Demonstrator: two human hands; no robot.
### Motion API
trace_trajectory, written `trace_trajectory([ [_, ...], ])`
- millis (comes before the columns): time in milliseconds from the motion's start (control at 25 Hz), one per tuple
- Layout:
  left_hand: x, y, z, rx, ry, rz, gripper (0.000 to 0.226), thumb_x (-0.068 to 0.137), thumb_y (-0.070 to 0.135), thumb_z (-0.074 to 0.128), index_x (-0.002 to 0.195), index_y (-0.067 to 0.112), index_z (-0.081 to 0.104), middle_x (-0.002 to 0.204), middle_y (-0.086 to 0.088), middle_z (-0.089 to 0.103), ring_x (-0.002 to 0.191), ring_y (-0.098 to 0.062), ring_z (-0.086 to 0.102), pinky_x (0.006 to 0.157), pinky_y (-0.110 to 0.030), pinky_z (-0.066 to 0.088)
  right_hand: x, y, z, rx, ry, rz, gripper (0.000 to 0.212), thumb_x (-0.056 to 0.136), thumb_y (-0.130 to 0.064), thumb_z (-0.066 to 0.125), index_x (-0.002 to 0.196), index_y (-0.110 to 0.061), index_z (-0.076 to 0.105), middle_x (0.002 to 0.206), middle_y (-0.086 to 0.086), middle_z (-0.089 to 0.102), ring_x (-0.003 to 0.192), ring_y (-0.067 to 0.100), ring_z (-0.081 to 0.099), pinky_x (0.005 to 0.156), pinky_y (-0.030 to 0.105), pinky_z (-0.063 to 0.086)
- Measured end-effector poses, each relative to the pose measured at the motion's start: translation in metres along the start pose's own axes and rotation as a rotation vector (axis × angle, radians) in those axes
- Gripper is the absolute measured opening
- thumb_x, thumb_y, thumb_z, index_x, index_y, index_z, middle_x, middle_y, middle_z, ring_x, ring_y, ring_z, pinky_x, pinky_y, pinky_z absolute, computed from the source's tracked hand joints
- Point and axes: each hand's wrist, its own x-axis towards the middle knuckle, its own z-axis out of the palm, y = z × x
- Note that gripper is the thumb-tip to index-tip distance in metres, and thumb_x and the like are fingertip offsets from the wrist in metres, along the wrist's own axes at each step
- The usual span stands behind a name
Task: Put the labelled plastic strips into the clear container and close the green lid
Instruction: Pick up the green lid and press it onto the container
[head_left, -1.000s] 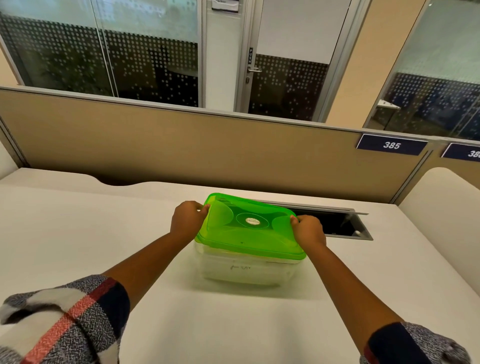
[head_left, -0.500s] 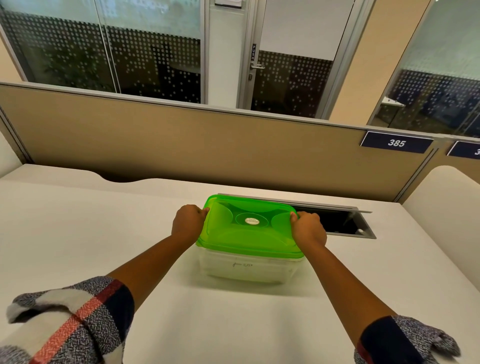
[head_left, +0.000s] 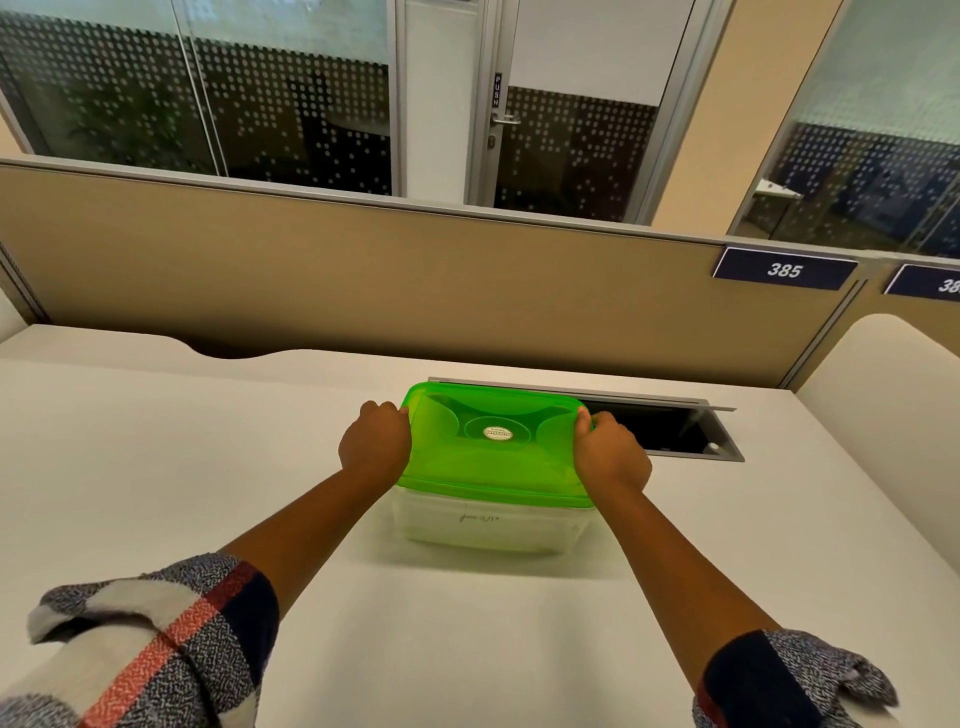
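The green lid now sits level on the clear container, where a second ago its left side rode visibly higher than the rim; over the last moments it has come down flush all round, as far as the head view shows. The left hand grips the lid's left edge and the right hand its right edge, the fingers of both curled and clamped on the rim, thumbs on top near the far corners. The container stands on the white bench, just in front of the open cable hatch and touching nothing else. Its wall is cloudy, with a faint handwritten mark on the near side, so the labelled plastic strips cannot be made out inside; none lie loose on the bench either. By the look of it the task is at its last step: a firm press along the edges to seat the seal, then letting go.
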Motion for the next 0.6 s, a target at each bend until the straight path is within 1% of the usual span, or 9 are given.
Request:
trace_trajectory([
  [240,-0.0025,0.0022,0.0,0.048,0.01,0.03,0.04,0.099,0.023,0.027,0.106,-0.003,0.057,0.113,-0.024,0.053,0.097,-0.042,0.059,0.081,-0.042,0.048,0.0034,-0.0015,-0.0029,-0.006,0.003,0.006,0.047,0.102,-0.033,0.025,0.11,-0.002,0.059,0.111,0.021,0.064,0.102,0.039,0.061,0.08,0.038,0.048],
  [360,-0.0029,0.0008,0.0001,0.09,0.004,0.047,0.039,0.098,0.021,0.027,0.107,-0.002,0.057,0.112,-0.024,0.053,0.097,-0.042,0.059,0.081,-0.041,0.048,0.0018,-0.0029,-0.002,-0.017,0.012,0.005,0.048,0.101,-0.034,0.024,0.11,-0.002,0.059,0.111,0.02,0.064,0.101,0.038,0.061,0.079,0.037,0.048],
  [480,-0.003,0.0009,-0.0013,0.028,0.017,0.006,0.042,0.099,0.024,0.028,0.105,-0.004,0.059,0.113,-0.025,0.054,0.098,-0.043,0.059,0.082,-0.042,0.047,-0.0008,-0.0026,-0.0011,-0.074,0.025,-0.016,0.049,0.101,-0.036,0.024,0.109,-0.004,0.061,0.111,0.018,0.065,0.101,0.036,0.062,0.078,0.036,0.047],
  [600,-0.0039,0.0017,-0.0018,0.003,0.027,-0.011,0.044,0.098,0.026,0.029,0.104,-0.004,0.061,0.113,-0.025,0.055,0.099,-0.044,0.059,0.083,-0.043,0.046,-0.0005,-0.0022,-0.0031,-0.138,-0.036,-0.047,0.052,0.1,-0.042,0.023,0.109,-0.007,0.061,0.111,0.016,0.065,0.101,0.035,0.061,0.079,0.034,0.045],
])
